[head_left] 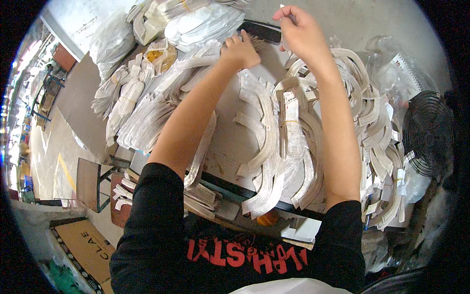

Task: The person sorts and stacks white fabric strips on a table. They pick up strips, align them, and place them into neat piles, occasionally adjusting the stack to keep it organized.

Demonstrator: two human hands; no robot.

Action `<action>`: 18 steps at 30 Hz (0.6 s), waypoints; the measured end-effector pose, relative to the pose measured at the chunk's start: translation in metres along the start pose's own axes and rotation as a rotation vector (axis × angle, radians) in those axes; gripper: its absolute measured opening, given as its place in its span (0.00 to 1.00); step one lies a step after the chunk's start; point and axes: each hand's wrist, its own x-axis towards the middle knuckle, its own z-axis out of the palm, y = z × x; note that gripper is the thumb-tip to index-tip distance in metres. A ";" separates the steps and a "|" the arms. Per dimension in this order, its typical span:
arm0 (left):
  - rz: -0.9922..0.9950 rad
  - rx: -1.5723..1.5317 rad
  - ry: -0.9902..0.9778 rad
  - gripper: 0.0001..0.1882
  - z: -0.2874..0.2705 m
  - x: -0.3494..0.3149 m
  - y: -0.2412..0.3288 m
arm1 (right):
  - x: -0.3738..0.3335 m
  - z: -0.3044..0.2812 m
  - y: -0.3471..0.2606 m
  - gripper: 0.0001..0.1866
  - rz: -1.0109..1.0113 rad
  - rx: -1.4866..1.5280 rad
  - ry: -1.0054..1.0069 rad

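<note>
My left hand (pixel 240 51) reaches to the far edge of the table, beside a black tray (pixel 262 32). Its fingers are apart over a brownish bundle of thin pieces (pixel 256 44), partly hidden by the hand. Right of the tray, my right hand (pixel 303 34) is raised, with fingers closed on a thin white piece (pixel 282 7) whose end sticks out above them. Between my forearms lie curved, pale layered strips (pixel 267 132). A rubber-banded bundle of strips (pixel 291 120) sits among them.
Stacked pale strips (pixel 152 117) crowd the left side, and more curved strips (pixel 379 142) the right. Plastic bags (pixel 200 29) stand at the back. A black coiled round object (pixel 428 132) is at far right. A cardboard box (pixel 83 250) lies lower left.
</note>
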 end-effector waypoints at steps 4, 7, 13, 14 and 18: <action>0.047 -0.002 0.002 0.47 -0.005 0.003 -0.010 | 0.001 -0.002 0.002 0.10 0.003 -0.082 -0.029; 0.047 0.039 0.063 0.42 0.004 -0.001 -0.014 | -0.003 0.001 -0.010 0.10 -0.011 -0.011 -0.014; 0.109 0.000 0.133 0.41 0.013 -0.005 -0.015 | -0.008 0.001 -0.021 0.11 -0.004 0.036 -0.031; 0.105 0.022 0.131 0.41 0.012 -0.007 -0.011 | -0.009 0.002 -0.021 0.11 -0.050 0.020 -0.013; 0.097 0.002 0.100 0.44 -0.004 -0.010 -0.003 | -0.011 -0.003 -0.020 0.11 -0.093 -0.023 -0.012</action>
